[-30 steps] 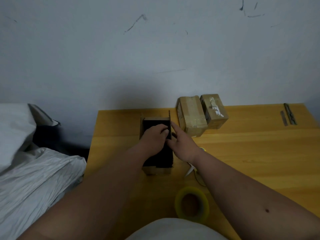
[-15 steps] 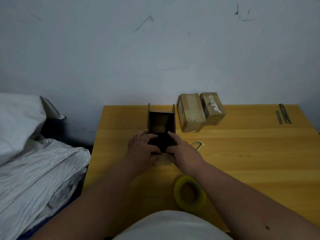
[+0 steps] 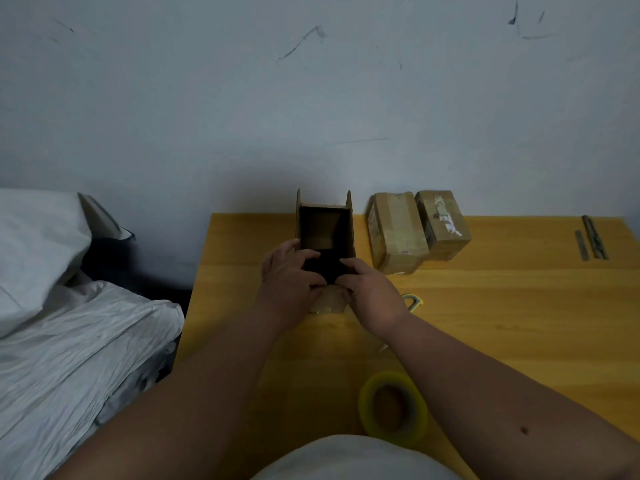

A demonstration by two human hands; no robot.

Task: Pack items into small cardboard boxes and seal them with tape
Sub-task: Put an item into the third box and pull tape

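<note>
Open cardboard box (image 3: pixel 325 226) stood on bench (image 3: pixel 502 306), long axis running away from both grips; left hand (image 3: pixel 289 284) and right hand (image 3: pixel 372 292) pinched black item (image 3: pixel 325 268) at its near end, tape roll (image 3: pixel 393 405) behind them.

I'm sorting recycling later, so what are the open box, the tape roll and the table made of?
Open box: brown matte cardboard, thin raw flap edges. Tape roll: yellowish translucent glossy film, probably plastic; its core can't be judged. Table: yellow-orange wood or wood-look laminate, faint grain lines.
</note>
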